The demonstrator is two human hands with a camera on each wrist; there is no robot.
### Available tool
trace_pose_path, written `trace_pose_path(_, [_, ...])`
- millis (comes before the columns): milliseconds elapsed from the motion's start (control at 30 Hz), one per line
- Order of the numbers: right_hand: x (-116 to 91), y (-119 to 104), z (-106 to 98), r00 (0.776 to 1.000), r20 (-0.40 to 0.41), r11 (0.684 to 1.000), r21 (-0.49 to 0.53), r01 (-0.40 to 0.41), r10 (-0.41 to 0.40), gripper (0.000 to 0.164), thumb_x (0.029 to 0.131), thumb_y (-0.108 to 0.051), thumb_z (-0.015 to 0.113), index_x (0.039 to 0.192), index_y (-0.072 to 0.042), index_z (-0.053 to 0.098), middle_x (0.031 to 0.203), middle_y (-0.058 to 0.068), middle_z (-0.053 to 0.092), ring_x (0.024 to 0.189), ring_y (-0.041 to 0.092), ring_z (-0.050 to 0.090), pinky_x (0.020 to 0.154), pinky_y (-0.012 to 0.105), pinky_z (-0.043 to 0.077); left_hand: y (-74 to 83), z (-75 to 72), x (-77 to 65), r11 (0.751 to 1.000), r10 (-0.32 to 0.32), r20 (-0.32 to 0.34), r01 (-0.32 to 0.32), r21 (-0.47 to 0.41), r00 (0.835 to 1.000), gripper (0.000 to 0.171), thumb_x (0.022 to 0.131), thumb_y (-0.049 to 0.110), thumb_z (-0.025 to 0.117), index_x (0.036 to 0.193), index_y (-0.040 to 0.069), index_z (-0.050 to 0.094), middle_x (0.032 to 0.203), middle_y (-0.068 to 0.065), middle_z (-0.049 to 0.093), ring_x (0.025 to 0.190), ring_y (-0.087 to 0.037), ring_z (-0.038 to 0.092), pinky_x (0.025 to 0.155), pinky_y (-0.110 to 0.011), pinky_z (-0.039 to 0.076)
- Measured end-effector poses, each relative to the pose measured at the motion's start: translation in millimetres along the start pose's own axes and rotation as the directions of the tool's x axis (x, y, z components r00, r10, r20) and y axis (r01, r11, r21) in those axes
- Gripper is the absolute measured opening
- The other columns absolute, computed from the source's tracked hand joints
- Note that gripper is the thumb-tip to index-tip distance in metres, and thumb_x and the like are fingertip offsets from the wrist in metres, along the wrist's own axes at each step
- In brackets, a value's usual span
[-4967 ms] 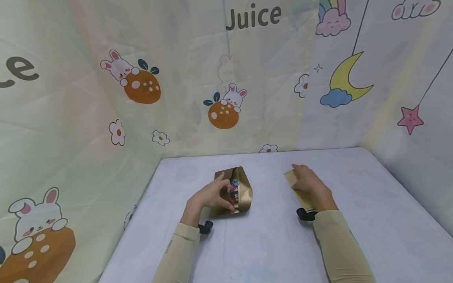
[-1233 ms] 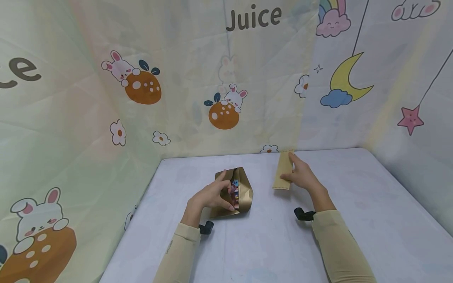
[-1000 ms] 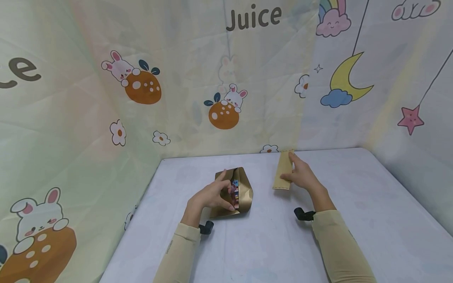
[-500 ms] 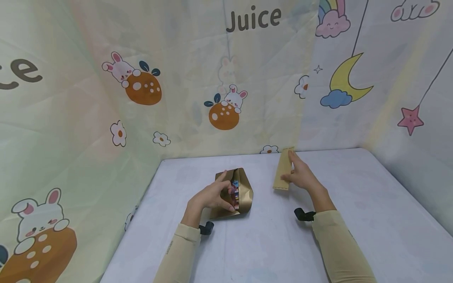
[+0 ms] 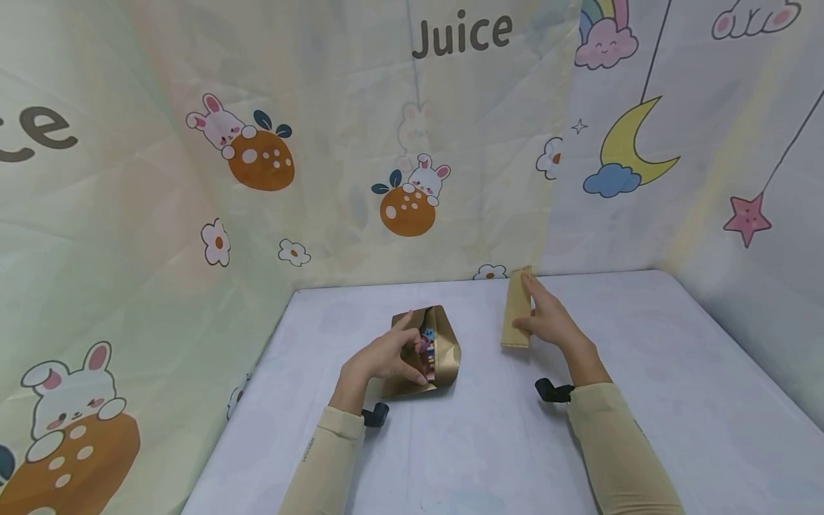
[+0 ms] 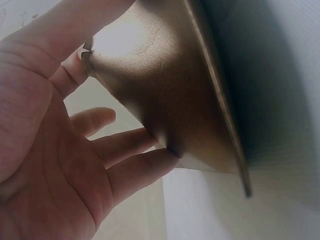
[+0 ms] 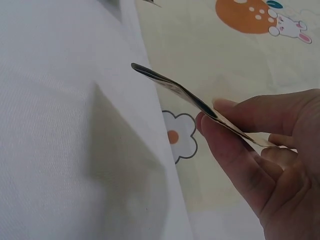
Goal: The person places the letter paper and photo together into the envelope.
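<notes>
A gold paper envelope (image 5: 447,352) stands gaping on the table, and colourful printed contents (image 5: 428,345) show in its mouth. My left hand (image 5: 383,355) holds it at the left side of the opening. In the left wrist view, the fingertips (image 6: 167,157) lie at the edge of the gold paper (image 6: 170,85). My right hand (image 5: 553,318) pinches a folded pale-yellow paper strip (image 5: 516,307) between thumb and fingers, raised over the table right of the envelope. Seen edge-on in the right wrist view, the strip (image 7: 180,91) shows its folded layers.
Both hands are over a white-covered table (image 5: 476,443), its back edge against a hanging cloth (image 5: 335,143) printed with rabbits and oranges. Black wrist cameras, left (image 5: 375,415) and right (image 5: 553,390), sit at the sleeve cuffs. The strip's shadow (image 7: 125,145) falls on the tabletop.
Since five seconds ago the right hand has lifted the paper strip and brought it leftward, swinging it more upright. Over the last half second it turned slightly. The left hand and envelope stay put.
</notes>
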State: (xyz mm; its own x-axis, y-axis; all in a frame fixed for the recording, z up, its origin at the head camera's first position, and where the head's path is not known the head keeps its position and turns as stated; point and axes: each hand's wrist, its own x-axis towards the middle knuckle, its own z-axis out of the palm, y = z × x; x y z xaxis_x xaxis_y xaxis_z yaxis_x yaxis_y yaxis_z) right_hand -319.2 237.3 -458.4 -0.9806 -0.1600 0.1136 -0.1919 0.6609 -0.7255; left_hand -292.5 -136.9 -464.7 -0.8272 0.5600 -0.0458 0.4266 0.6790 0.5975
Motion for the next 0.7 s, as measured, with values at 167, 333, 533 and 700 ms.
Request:
trace_pose_path(167, [-0.3,-1.4,1.1,0.999,0.005,0.999,0.026,0.039,-0.04,0.109,0.088,-0.001,0.079,0.167,-0.007,0.005,0.175,0.019,0.001,0.157,0.046,0.019,0.11,0.059,0.044,-0.7,0.0,0.4,1.0,0.005,0.0,-0.005,0.0,1.0,0.052,0.068,0.043,0.098,0.093,0.027,0.056,0.176,-0.014,0.006,0.15,-0.042,0.04,0.104,-0.049,0.049])
trace_pose_path(333, [-1.3,-5.2,1.0,0.999,0.022,0.998,0.056,0.035,-0.036,0.11,0.088,-0.001,0.08,0.167,-0.009,0.004,0.175,0.018,0.001,0.148,0.044,0.036,0.102,0.055,0.052,-1.0,0.2,0.9,1.0,0.009,-0.002,-0.009,-0.009,1.0,0.052,0.067,0.042,0.098,0.093,0.026,0.056,0.176,-0.015,0.007,0.151,-0.042,0.039,0.103,-0.049,0.049])
trace_pose_path(533, [-2.7,-10.3,2.5,0.999,0.023,0.994,0.102,0.034,-0.037,0.112,0.087,-0.002,0.082,0.167,-0.011,0.004,0.175,0.018,0.004,0.126,0.044,0.06,0.091,0.045,0.059,-1.3,0.7,0.8,1.0,0.003,-0.002,-0.003,-0.009,1.0,0.052,0.067,0.041,0.099,0.093,0.026,0.056,0.176,-0.013,0.007,0.15,-0.042,0.04,0.103,-0.049,0.049])
trace_pose_path(700, [-3.1,-18.5,7.6,0.997,0.054,0.978,0.205,0.041,-0.053,0.114,0.086,-0.002,0.083,0.168,-0.016,0.005,0.175,0.016,0.008,0.113,0.041,0.069,0.081,0.037,0.061,-2.1,1.2,1.0,1.0,0.006,-0.004,-0.006,-0.002,1.0,0.052,0.067,0.042,0.098,0.093,0.026,0.056,0.176,-0.013,0.007,0.151,-0.043,0.038,0.105,-0.051,0.049])
